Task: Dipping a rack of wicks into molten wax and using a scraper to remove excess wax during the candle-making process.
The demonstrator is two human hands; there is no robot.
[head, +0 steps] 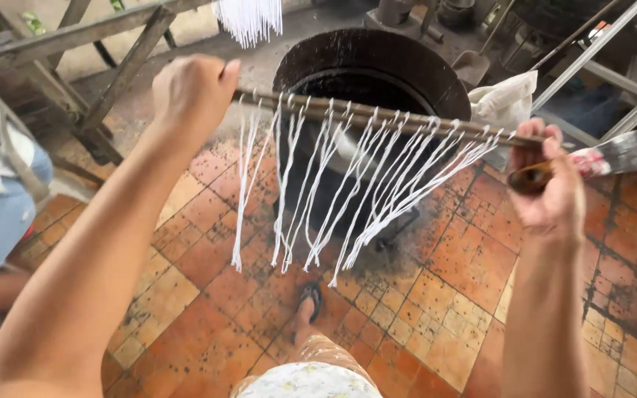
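Left hand (192,92) fisted on stick (377,118) — right hand (551,184) grips its other end plus a knife (591,163); white strands (348,184) hang over black pot (374,74).

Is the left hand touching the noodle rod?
Touching. Head view shows the left hand fisted around the end of the rod with white strands draped over it.

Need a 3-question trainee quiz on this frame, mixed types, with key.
1. True or false: the white noodle strands hang from a stick held at both ends.
2. What does the right hand hold besides the stick? A) a knife B) a cup C) a brush
3. Fill in: behind the strands stands a big black ____.

Key:
1. True; the left hand grips one end, the right hand the other.
2. A, the knife.
3. Pot.
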